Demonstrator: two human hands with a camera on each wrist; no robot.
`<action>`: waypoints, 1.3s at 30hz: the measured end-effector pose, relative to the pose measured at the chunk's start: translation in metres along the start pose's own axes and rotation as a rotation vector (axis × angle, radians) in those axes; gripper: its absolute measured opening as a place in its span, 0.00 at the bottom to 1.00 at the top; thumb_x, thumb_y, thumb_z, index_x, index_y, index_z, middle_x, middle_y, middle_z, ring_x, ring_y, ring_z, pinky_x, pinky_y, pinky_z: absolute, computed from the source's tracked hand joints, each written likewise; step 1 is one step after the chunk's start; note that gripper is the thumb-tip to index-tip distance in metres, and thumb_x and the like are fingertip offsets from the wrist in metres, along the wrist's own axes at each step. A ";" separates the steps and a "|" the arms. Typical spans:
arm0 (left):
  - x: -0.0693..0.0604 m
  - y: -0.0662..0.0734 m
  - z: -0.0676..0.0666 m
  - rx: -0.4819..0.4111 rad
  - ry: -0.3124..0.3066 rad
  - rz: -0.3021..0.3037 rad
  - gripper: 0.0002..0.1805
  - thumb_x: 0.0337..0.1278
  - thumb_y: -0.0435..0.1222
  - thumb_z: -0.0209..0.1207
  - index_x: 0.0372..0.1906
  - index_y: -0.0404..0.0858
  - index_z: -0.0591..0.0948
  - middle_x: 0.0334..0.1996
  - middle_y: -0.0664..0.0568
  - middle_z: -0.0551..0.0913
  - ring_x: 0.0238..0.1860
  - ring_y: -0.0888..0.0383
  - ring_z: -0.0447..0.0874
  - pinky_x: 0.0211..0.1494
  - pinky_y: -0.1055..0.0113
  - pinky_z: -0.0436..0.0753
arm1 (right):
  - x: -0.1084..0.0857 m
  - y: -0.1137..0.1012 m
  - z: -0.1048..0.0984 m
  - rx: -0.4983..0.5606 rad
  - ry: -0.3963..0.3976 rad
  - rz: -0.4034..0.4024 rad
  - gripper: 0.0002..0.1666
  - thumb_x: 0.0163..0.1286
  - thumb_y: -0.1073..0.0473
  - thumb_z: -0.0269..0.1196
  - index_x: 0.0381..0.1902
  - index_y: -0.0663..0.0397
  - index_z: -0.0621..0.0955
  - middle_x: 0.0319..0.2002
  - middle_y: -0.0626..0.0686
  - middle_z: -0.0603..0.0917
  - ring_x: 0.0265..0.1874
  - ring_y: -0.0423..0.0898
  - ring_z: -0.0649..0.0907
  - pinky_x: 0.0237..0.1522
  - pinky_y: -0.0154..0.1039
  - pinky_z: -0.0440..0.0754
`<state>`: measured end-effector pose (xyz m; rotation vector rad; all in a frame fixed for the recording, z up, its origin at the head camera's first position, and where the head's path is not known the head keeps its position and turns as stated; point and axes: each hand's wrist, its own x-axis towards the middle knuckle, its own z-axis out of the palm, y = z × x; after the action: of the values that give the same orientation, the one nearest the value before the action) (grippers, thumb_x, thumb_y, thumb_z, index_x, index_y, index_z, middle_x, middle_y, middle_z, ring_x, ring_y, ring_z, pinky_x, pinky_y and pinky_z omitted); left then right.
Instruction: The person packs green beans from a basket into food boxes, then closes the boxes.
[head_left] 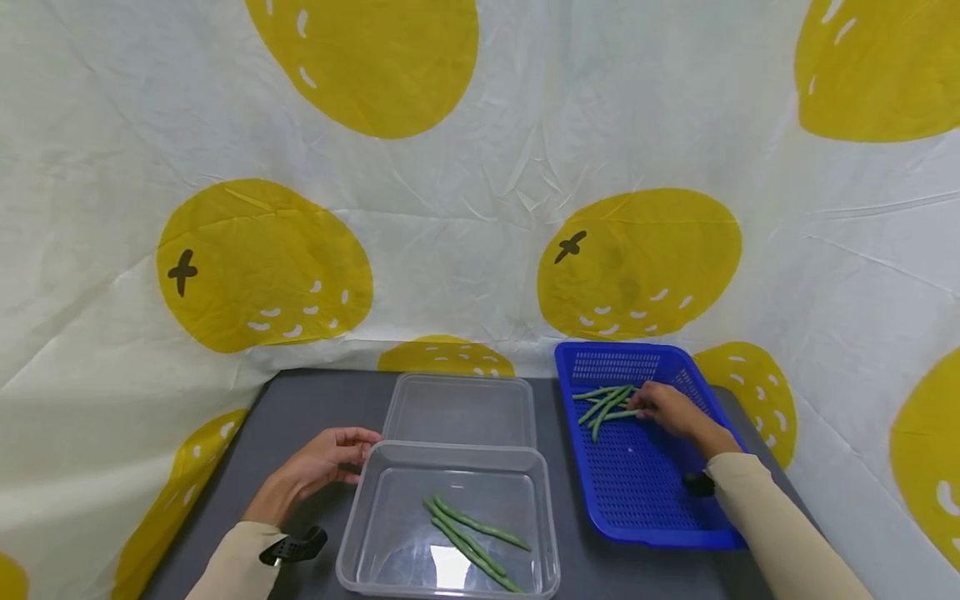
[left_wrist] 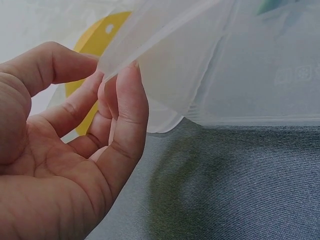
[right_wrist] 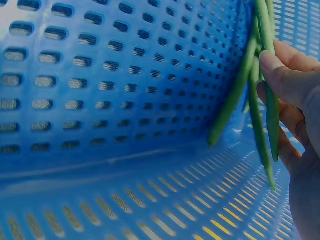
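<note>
A blue perforated basket (head_left: 637,500) holds several green beans (head_left: 606,407) near its far left side. My right hand (head_left: 670,410) reaches into it, and in the right wrist view the thumb and fingers pinch a green bean (right_wrist: 272,115). Other beans hang close beside that one. A clear plastic container (head_left: 393,508) stands at the middle front with a few green beans (head_left: 480,527) lying on its bottom. My left hand (head_left: 324,461) is at the container's far left corner; the left wrist view shows thumb and fingertips pinching its rim (left_wrist: 125,55).
Behind the container lies a clear flat lid (head_left: 461,408) on the dark grey table (head_left: 322,400). A white sheet with a yellow fruit print (head_left: 450,275) hangs behind and beside the table. The basket stands at the right, a short gap from the container.
</note>
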<state>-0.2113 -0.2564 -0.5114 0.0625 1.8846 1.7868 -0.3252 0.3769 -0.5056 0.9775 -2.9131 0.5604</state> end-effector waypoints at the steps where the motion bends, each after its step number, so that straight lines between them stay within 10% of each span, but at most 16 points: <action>1: 0.000 0.000 0.000 0.001 0.000 0.001 0.25 0.71 0.33 0.56 0.67 0.23 0.71 0.47 0.46 0.83 0.42 0.56 0.82 0.43 0.58 0.85 | 0.000 -0.001 -0.002 0.001 -0.003 -0.006 0.08 0.62 0.73 0.68 0.38 0.60 0.88 0.35 0.52 0.84 0.38 0.52 0.84 0.44 0.53 0.82; 16: 0.000 -0.001 -0.001 0.002 -0.012 0.012 0.25 0.72 0.35 0.57 0.66 0.23 0.72 0.46 0.46 0.84 0.42 0.56 0.82 0.42 0.59 0.85 | -0.004 -0.011 -0.028 -0.028 0.081 -0.082 0.10 0.66 0.73 0.66 0.42 0.59 0.88 0.38 0.53 0.84 0.40 0.51 0.82 0.44 0.53 0.80; 39: 0.000 -0.003 0.002 0.017 0.003 0.017 0.26 0.72 0.37 0.58 0.66 0.24 0.72 0.51 0.42 0.83 0.44 0.54 0.82 0.44 0.58 0.85 | 0.007 -0.058 -0.049 0.267 0.021 -0.098 0.11 0.74 0.65 0.61 0.51 0.50 0.84 0.44 0.50 0.85 0.43 0.38 0.82 0.47 0.36 0.81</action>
<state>-0.2090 -0.2547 -0.5137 0.0819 1.9070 1.7835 -0.3014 0.3466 -0.4402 1.1252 -2.8023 0.9650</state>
